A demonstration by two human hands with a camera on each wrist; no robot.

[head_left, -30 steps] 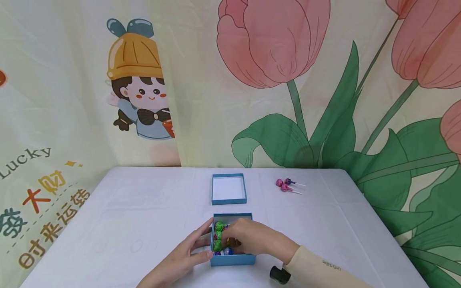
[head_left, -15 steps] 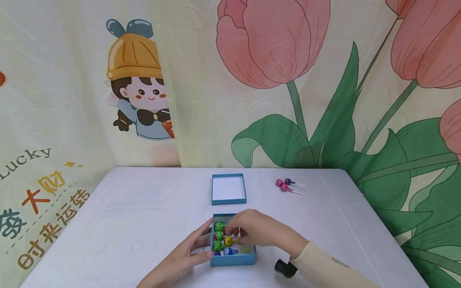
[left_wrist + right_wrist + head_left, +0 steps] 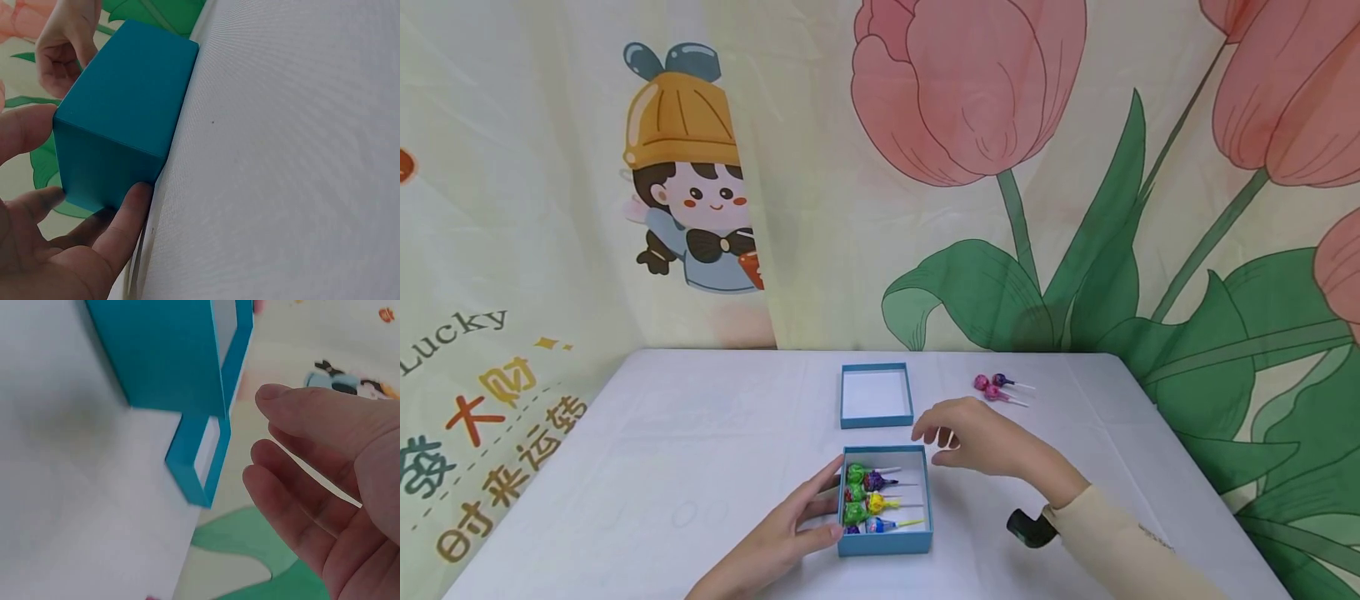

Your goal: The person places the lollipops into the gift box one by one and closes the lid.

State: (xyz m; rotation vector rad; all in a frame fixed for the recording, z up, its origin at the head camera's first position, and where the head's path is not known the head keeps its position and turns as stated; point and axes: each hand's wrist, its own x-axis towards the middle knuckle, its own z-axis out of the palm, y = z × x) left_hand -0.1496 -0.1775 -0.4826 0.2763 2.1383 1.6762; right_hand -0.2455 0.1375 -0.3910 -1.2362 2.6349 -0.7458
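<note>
A blue box (image 3: 886, 544) with a white inside stands near the front of the table, holding several lollipops. Among them are green-wrapped ones (image 3: 854, 492), a purple one (image 3: 876, 481), a yellow one (image 3: 877, 503) and a blue one (image 3: 879, 524). My left hand (image 3: 793, 529) rests on the box's left side, its fingertips against the wall in the left wrist view. Past the box's back right corner, my right hand (image 3: 981, 437) is raised with nothing between its loosely bent fingers. In the right wrist view the right hand (image 3: 331, 481) is apart from the box.
Behind the box lies its blue lid (image 3: 876, 396), inside facing up. Several more lollipops (image 3: 996, 387), pink and purple, lie at the back right of the white table (image 3: 715, 433). A printed curtain (image 3: 805, 167) hangs behind the table.
My right hand has lifted out of the box and moved right and back, uncovering the lollipops inside. The left hand has stayed at the box's left side.
</note>
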